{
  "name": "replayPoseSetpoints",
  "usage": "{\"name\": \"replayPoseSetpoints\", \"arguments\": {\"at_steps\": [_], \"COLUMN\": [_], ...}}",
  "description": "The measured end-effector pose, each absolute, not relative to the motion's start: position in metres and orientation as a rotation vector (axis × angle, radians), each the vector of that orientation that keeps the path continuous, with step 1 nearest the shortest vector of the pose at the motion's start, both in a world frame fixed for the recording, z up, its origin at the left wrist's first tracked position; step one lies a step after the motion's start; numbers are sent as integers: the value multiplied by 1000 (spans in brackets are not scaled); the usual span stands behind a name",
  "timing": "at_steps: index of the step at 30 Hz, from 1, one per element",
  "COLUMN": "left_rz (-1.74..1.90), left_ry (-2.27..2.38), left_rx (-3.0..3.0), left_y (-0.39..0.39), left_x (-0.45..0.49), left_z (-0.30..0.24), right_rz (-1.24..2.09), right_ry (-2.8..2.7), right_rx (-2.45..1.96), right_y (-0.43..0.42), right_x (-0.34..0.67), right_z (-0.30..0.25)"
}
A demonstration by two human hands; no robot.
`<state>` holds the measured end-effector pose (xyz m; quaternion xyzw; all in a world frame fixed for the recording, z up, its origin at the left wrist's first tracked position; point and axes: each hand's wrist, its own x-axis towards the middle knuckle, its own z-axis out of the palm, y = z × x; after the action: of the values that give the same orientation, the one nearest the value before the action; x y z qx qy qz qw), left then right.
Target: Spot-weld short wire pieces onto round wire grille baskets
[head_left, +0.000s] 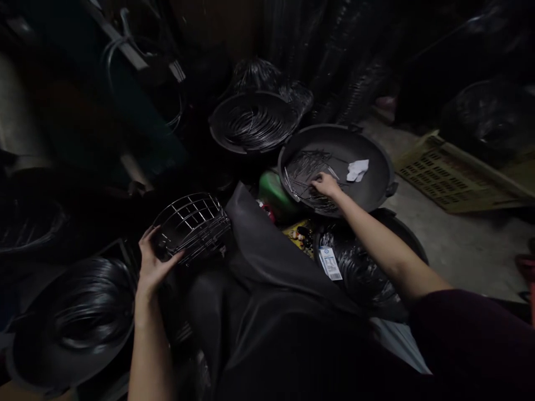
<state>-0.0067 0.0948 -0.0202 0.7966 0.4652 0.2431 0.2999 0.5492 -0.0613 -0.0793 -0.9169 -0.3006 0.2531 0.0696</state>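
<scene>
On a dim workshop floor crowded with black basins, a person's right hand (pixel 325 185) rests on a loose heap of thin metal rods (pixel 307 178) inside a wide black plastic basin (pixel 370 153). The rods lie in the near left part of the basin, directly beneath the fingers (pixel 321 181), which curl downward close together; whether they pinch any rod cannot be told. The rods fan out a little, but their long axes mostly slant across the basin, and the right hand is far nearer to them than the left. The left hand (pixel 155 262) is well apart, to the left of the basin, with its fingers spread around the lower edge of a rounded wire cage (pixel 193 227), which it holds tilted above a dark apron (pixel 267 267). A white rag (pixel 358 170) lies beside the rods in the same basin. Behind it, another basin holds a coil of black wire (pixel 253 125), and a larger coil (pixel 79 320) sits at the lower left. A green plastic container (pixel 271 195) stands just below the rod basin, near a black plastic bag (pixel 355 267) bearing a white label (pixel 330 263). A yellow plastic crate (pixel 455 178) rests on the concrete floor (pixel 460 250) to the right.
</scene>
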Motion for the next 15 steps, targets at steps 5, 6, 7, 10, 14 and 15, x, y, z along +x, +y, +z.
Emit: {"name": "replayPoseSetpoints", "arguments": {"at_steps": [5,6,7,10,14,15], "left_rz": [760,782,802,873,984,997], "left_ry": [1264,1270,1273,1267,1260,1259], "left_rx": [1996,1975,1957,1912,1968,2019], "left_y": [91,90,90,85,75,74], "left_x": [0,2,4,11,19,20], "left_z": [-20,-20,-20,-17,-3,1], "right_rz": [698,714,743,836,817,773], "right_ry": [-884,-870,-852,-823,-990,-1050], "right_rx": [-2780,-2802,-2825,-2889,-2885,-2876], "right_y": [-55,-50,-45,-34,-43,-46], "right_x": [543,540,537,525,511,511], "right_z": [-82,-86,-90,-96,-79,-73]}}
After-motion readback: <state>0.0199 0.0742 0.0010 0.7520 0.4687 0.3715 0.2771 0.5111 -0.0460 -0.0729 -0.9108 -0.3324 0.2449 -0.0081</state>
